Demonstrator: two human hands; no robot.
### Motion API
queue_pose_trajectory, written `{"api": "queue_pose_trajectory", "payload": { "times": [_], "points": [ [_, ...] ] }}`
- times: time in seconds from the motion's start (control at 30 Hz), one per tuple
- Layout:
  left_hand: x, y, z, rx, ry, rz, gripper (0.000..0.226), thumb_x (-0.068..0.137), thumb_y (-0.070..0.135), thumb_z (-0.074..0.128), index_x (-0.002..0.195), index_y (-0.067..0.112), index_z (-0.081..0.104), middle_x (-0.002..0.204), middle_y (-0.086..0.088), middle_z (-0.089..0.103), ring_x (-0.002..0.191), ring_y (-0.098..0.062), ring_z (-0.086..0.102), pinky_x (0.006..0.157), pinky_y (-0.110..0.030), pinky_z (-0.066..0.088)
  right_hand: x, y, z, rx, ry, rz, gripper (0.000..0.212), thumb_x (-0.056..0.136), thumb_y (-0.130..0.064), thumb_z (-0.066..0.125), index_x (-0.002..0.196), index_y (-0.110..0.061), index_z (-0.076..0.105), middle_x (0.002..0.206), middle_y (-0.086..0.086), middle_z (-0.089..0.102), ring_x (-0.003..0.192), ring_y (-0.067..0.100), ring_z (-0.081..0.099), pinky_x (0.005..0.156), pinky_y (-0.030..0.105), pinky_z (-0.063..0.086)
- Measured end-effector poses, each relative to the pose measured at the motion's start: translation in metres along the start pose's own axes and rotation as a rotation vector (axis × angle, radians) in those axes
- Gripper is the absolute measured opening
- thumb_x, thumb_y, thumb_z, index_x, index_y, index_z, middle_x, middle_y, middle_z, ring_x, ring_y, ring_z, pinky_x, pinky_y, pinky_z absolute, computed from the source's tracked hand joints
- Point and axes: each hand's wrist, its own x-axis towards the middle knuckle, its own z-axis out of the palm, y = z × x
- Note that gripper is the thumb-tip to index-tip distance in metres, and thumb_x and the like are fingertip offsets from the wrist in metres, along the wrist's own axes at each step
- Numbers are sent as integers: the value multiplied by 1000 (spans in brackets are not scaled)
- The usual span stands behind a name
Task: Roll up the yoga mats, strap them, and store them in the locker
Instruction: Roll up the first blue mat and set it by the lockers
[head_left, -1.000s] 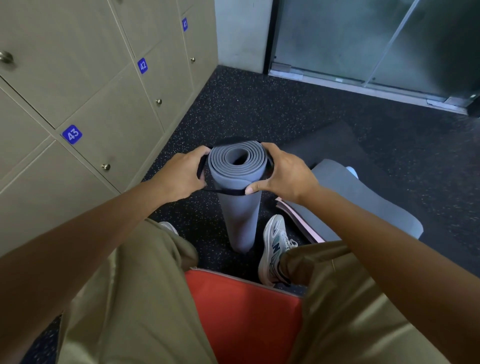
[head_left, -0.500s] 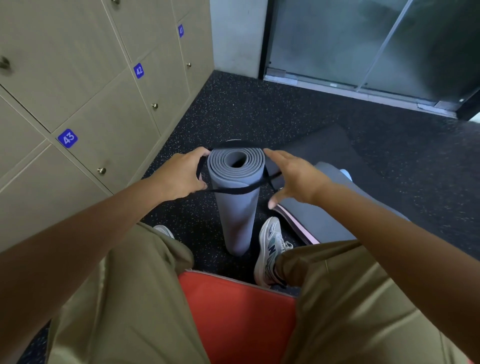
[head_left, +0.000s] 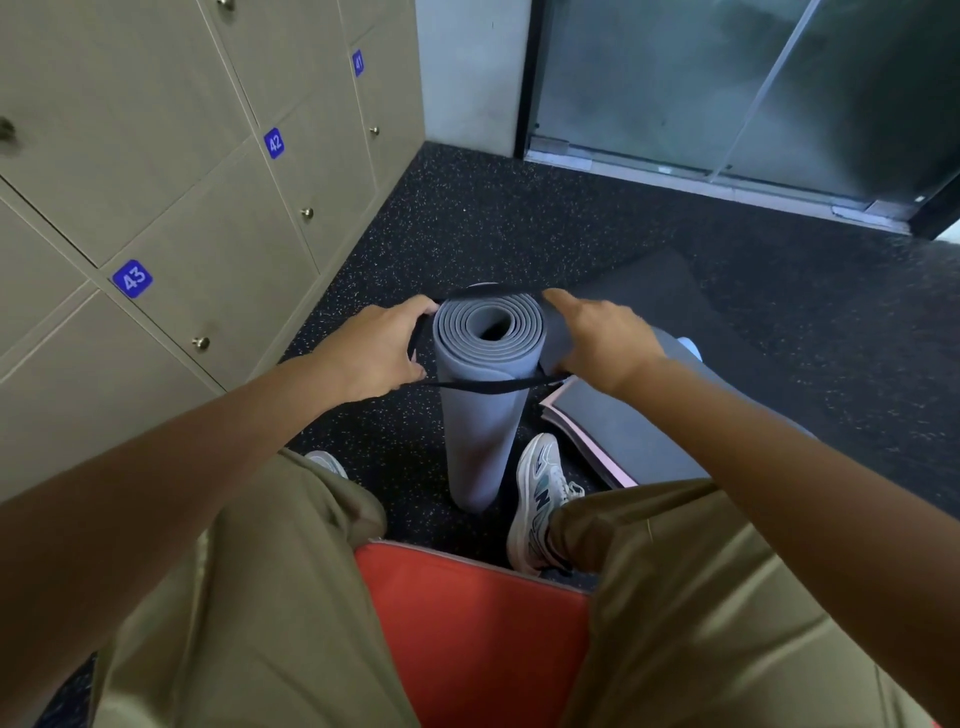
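A rolled grey yoga mat (head_left: 483, 431) stands upright on the floor between my feet. A black strap (head_left: 488, 385) loops loosely around its top end. My left hand (head_left: 379, 348) pinches the strap on the roll's left side. My right hand (head_left: 597, 338) holds the strap on the right side, its index finger stretched over the roll's far rim. Unrolled mats (head_left: 623, 431), grey over pink, lie flat on the floor to the right, partly hidden by my right arm.
Beige lockers (head_left: 208, 249) numbered 41 to 43 line the left wall, doors closed. I sit on a red seat (head_left: 467, 639). A glass door (head_left: 727, 88) stands at the back. My right sneaker (head_left: 540, 493) is beside the roll on black speckled floor (head_left: 467, 228).
The strap loop has been spread wider around the roll's top. My right hand let go of the front strap, opened, then took hold of the strap on the right side.
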Motion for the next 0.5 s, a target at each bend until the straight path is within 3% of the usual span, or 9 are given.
{"api": "queue_pose_trajectory", "payload": {
  "times": [0.07,0.13,0.3,0.4,0.5],
  "points": [
    [4,0,0,-19,-3,-3,72,84,14,82,143,28,44,77,6,66,67,-5,62,57,-20,38,6,-3,5,20,-16,23,89,83,-16,74,154,-23,21,146,4,52,98,39,65,71,44,52],
    [9,0,0,-34,-9,-16,73,84,12,82,144,27,43,79,4,66,67,-5,61,56,-19,37,14,-7,10,85,-59,16,96,83,-25,78,155,-22,16,153,1,43,103,36,65,74,44,51],
    [24,-10,5,-101,-16,-76,78,84,10,82,148,25,39,85,-2,68,70,-13,65,59,-26,46,34,-9,18,330,-172,-39,121,65,-42,93,156,-28,15,158,-3,37,129,28,56,102,50,50],
    [31,-17,6,-141,-3,-109,82,83,8,83,149,26,37,78,-1,67,64,-15,67,58,-31,53,45,-7,21,361,-181,-38,129,61,-41,96,158,-30,11,159,-3,38,131,28,54,106,50,48],
    [45,-18,3,-252,-25,-151,83,83,3,82,148,25,37,81,-8,68,69,-27,73,66,-44,64,59,-5,23,412,-179,-34,129,61,-37,97,157,-27,11,153,4,46,126,30,57,106,48,48]
  ]
}}
